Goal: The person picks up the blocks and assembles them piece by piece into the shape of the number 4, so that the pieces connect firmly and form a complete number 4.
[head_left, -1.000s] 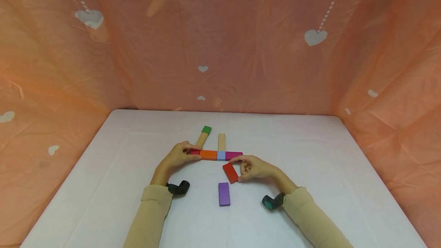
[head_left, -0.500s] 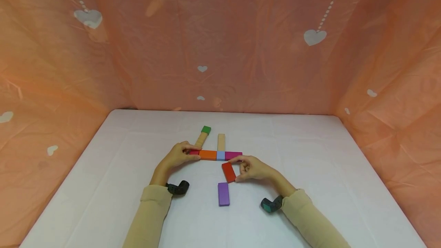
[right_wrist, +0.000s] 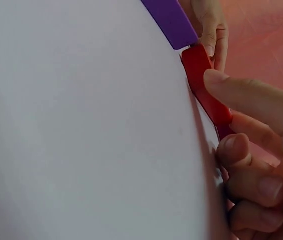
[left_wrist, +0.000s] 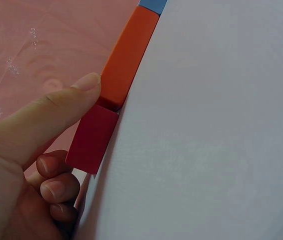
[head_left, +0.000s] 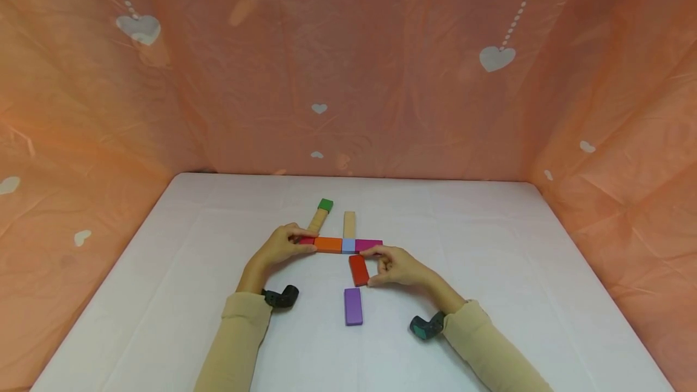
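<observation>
In the head view, my left hand [head_left: 280, 245] holds the left end of a row of blocks, thumb on the near edge and index finger on the far edge. The thumb in the left wrist view presses the orange block [left_wrist: 128, 52] beside the crimson block [left_wrist: 92, 140]. My right hand [head_left: 402, 268] holds a red block [head_left: 358, 270] between thumb and index finger, its other fingers curled. This block lies slightly slanted just below the light blue block [head_left: 348, 246] and magenta block [head_left: 369, 245]. A purple block [head_left: 353, 307] lies nearer me, in line with it.
Behind the row, one plain wooden block [head_left: 350, 224] stands off straight and another wooden block [head_left: 317, 221] slants, tipped with a green block [head_left: 325, 204]. All lie on a white-covered table [head_left: 463, 222] enclosed by an orange curtain [head_left: 359, 65].
My right hand has slid the red block a little left and away from me, turning it closer to upright. The left hand stays in place on the row.
</observation>
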The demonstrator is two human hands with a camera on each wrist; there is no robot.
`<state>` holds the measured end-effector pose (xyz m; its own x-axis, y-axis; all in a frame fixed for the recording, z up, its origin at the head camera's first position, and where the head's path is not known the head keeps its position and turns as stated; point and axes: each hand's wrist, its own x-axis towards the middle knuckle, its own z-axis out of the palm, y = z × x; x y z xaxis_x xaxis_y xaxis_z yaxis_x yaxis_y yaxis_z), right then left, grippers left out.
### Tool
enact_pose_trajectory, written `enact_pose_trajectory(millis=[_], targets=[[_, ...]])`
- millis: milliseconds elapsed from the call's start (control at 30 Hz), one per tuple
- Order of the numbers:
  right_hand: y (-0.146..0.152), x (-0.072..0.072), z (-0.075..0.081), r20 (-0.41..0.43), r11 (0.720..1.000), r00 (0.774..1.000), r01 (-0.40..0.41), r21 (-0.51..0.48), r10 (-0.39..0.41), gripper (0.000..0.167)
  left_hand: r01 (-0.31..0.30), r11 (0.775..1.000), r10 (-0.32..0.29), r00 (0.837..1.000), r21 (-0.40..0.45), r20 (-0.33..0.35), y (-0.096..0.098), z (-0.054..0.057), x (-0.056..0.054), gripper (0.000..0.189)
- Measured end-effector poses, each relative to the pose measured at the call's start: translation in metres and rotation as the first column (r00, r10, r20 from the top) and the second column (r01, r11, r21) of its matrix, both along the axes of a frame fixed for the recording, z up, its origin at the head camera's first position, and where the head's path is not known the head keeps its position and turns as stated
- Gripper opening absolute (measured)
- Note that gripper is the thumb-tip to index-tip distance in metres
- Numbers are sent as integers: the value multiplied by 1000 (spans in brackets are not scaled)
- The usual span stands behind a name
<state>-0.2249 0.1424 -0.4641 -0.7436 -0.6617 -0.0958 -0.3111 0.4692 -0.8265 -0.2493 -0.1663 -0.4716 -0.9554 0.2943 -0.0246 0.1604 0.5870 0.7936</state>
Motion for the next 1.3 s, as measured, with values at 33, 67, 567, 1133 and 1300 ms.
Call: enact_pose_trajectory(millis=[33, 67, 567, 1133, 1300], targets=[[0, 0, 0, -6, 1000, 1000, 7, 4, -7, 56, -1, 1000, 1, 1000, 1, 2, 0, 0, 0, 34], [-1, 1, 0, -9, 1000, 1000, 14, 8, -14, 56, -2, 1000, 2, 1000, 1, 3, 0, 0, 0, 34], [-6, 8, 1, -80, 995, 995, 63, 73, -58, 60, 3, 1000, -3, 1000, 6, -5, -1, 1, 1, 34], [-10, 10, 1, -84, 1000, 996, 17, 17, -16, 51, -2, 1000, 2, 1000, -4, 7, -1, 1, 0, 34], [-13, 11, 1, -75, 999, 997, 36, 29, -34, 51, 2, 1000, -2, 1000, -1, 2, 0, 1, 0, 34]])
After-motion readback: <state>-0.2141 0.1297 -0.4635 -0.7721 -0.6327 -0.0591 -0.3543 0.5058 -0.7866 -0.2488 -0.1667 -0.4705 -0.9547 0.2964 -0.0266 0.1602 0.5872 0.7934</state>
